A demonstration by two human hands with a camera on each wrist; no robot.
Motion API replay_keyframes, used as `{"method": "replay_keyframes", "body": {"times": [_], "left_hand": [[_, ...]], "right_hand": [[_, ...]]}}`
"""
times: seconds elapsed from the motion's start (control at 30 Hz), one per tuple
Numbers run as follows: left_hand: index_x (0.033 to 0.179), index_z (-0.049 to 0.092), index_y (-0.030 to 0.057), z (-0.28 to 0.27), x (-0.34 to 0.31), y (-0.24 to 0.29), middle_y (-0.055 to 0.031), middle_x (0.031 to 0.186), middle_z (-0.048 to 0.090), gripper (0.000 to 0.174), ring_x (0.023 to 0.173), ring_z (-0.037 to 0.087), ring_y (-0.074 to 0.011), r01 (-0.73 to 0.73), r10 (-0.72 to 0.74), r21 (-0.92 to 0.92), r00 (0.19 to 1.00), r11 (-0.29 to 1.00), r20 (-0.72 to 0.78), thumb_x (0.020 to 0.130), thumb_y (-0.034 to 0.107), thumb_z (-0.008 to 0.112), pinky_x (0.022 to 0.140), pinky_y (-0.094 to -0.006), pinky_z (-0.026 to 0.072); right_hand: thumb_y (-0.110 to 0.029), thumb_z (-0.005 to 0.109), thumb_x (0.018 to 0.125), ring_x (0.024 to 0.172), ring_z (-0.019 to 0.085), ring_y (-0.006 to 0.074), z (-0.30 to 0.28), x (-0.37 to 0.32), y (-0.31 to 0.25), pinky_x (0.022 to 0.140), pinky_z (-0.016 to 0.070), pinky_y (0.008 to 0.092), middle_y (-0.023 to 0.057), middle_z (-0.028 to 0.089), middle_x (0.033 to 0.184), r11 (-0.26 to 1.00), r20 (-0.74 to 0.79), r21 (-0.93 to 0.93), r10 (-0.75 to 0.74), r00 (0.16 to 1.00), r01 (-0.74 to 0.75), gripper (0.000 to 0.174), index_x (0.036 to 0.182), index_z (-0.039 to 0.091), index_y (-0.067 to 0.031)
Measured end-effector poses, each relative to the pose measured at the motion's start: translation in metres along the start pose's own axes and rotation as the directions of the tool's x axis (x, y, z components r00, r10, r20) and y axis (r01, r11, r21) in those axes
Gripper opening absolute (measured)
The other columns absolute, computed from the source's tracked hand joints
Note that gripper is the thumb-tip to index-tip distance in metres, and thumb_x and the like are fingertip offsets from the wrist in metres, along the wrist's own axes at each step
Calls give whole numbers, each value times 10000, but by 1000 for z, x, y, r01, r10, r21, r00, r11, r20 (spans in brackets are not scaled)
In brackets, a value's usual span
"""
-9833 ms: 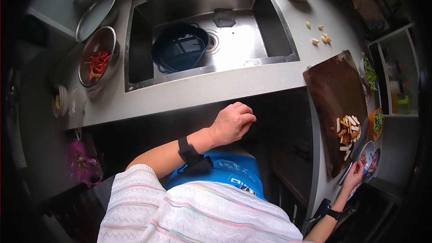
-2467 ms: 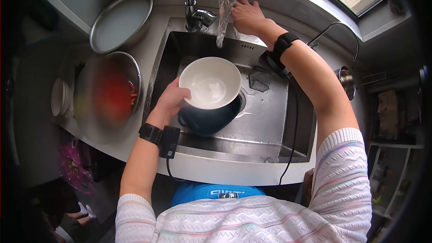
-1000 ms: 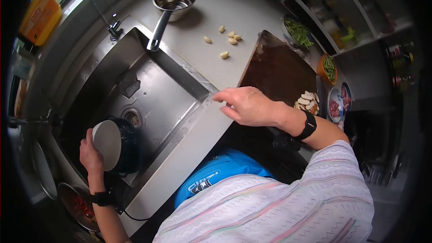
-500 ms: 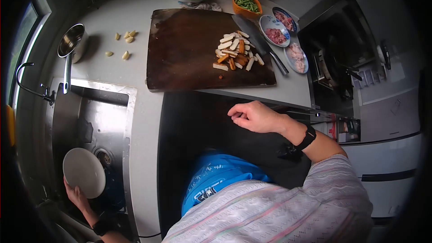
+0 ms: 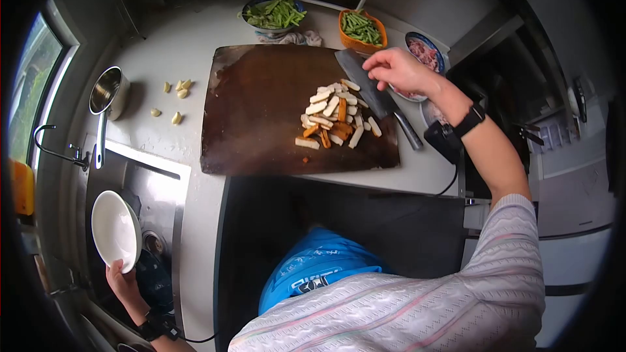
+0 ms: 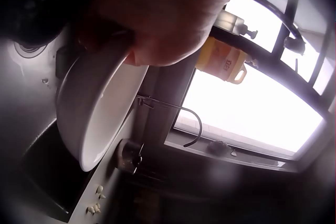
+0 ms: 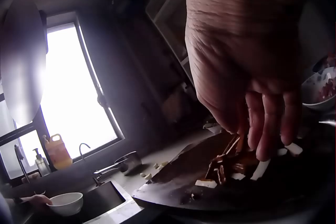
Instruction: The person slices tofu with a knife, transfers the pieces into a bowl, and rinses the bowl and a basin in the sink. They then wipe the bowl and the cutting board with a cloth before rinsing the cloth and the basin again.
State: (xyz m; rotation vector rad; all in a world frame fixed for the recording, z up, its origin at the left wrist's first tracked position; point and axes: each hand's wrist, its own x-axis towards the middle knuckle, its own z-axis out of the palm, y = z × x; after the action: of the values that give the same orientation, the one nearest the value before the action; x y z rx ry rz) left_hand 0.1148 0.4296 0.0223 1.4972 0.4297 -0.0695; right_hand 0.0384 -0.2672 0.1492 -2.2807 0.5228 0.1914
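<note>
One bowl (image 5: 117, 228): left hand (image 5: 121, 281) grips 6 o'clock edge; right hand (image 5: 403, 70), loosely curled, empty, hovers at 2 o'clock from board (image 5: 261, 104).

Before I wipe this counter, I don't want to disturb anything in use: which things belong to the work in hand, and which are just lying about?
Likely in the job:
- white bowl, held in the left hand
- cleaver, near the right hand
- cut strips on the cutting board

Apparently lying about:
- garlic cloves
- saucepan
- yellow jug by the window
</note>
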Motion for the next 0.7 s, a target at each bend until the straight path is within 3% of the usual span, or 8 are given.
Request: {"method": "replay_keyframes", "body": {"times": [0.1, 0.23, 0.3, 0.33, 0.37, 0.43, 0.47, 0.7], "left_hand": [[1104, 519, -28, 39, -7, 10, -107, 954, 598, 380, 741, 622, -178, 21, -23, -63, 999, 998, -29, 743, 85, 547, 575, -234, 492], [1121, 505, -40, 87, -24, 14, -122, 977, 601, 388, 762, 638, -209, -24, 11, -162, 997, 986, -79, 745, 51, 539, 606, -262, 534], [1139, 492, -55, 105, -34, 19, -138, 1008, 598, 399, 819, 645, -230, -8, 1, -131, 999, 991, -54, 749, 24, 523, 661, -294, 561], [1154, 485, -55, 106, -33, 20, -147, 1029, 593, 412, 851, 644, -234, -4, 2, -124, 1000, 992, -21, 752, 26, 520, 693, -303, 569], [1154, 485, -55, 114, -38, 21, -147, 1029, 593, 412, 851, 644, -234, -8, 3, -126, 999, 992, -35, 752, 26, 520, 693, -303, 569], [1167, 478, -58, 130, -46, 24, -149, 1041, 591, 426, 874, 640, -234, -5, 3, -132, 1000, 991, -11, 751, 20, 522, 718, -313, 563], [1167, 478, -58, 134, -48, 25, -149, 1041, 591, 426, 874, 640, -234, -7, 3, -133, 1000, 991, -27, 751, 20, 522, 718, -313, 563], [1176, 466, -76, 159, -67, 30, -156, 1051, 589, 443, 906, 633, -231, -15, 10, -126, 999, 992, -38, 744, 5, 516, 803, -324, 534]], "right_hand": [[-90, 524, 806, 591, 608, 110, -19, 78, -1, 423, 460, 292, 62, 632, 773, 973, 83, -222, -39, 996, 56, 289, 1075, 620, -42], [-88, 522, 781, 616, 631, 169, -15, 152, -1, 462, 492, 321, 93, 646, 792, 938, 165, -339, -17, 986, 73, 331, 1095, 622, -58], [-109, 528, 770, 652, 647, 239, -9, 189, 7, 520, 521, 346, 118, 667, 883, 846, 234, -469, -159, 959, 254, 368, 1125, 616, -76], [-140, 549, 762, 845, 647, 295, -5, 218, 16, 705, 533, 372, 130, 648, 1043, 821, 230, -525, -117, 966, 225, 421, 1179, 589, -102], [-140, 549, 762, 845, 647, 295, 0, 229, 19, 705, 533, 372, 130, 648, 1043, 818, 240, -524, -127, 963, 238, 421, 1179, 589, -102], [-165, 559, 755, 1053, 574, 312, 9, 247, 20, 877, 474, 401, 131, 594, 1169, 717, 206, -631, -213, 955, 296, 494, 1246, 537, -119], [-200, 594, 752, 1167, 491, 324, 13, 255, 18, 957, 417, 405, 134, 557, 1224, 736, 212, -625, -159, 964, 259, 534, 1273, 504, -123], [-225, 659, 737, 1102, 530, 346, 42, 267, 12, 913, 447, 411, 162, 572, 1182, 676, 238, -682, -157, 959, 280, 486, 1187, 551, -76]]}}
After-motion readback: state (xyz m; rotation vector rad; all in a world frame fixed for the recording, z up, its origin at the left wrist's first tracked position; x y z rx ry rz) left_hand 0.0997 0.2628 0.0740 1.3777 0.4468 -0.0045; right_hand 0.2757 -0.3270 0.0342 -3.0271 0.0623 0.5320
